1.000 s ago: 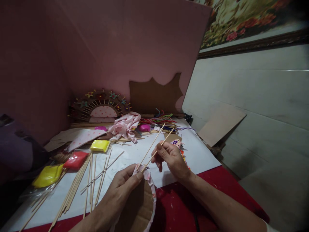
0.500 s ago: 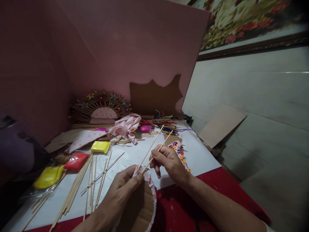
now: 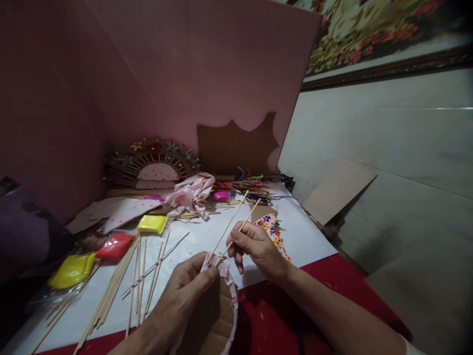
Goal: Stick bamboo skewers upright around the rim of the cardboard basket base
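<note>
My left hand point(image 3: 190, 288) grips the upper edge of a cardboard piece point(image 3: 212, 315) whose rim is wrapped in pale pink cloth. Two thin wooden sticks rise from that edge, slanting up to the right. One wooden stick point(image 3: 229, 224) stands free of my fingers along its upper length. The other stick point(image 3: 254, 209) is pinched between the thumb and fingers of my right hand point(image 3: 254, 246), its lower end at the cloth-covered edge by my left thumb. How far the ends go into the edge I cannot tell. Beyond my right hand lies a flower-patterned piece point(image 3: 273, 229).
Loose wooden sticks point(image 3: 111, 291) lie at the left on the white sheet point(image 3: 310, 236). Yellow point(image 3: 152, 224) and red point(image 3: 114, 246) packets sit above them. A decorated half-round cardboard fan point(image 3: 155, 160), crumpled pink cloth point(image 3: 192, 192) and coloured cords point(image 3: 240, 185) stand or lie at the back.
Both hands keep their grip on the cardboard piece and the stick. The whole view has shifted very slightly; little else differs.
</note>
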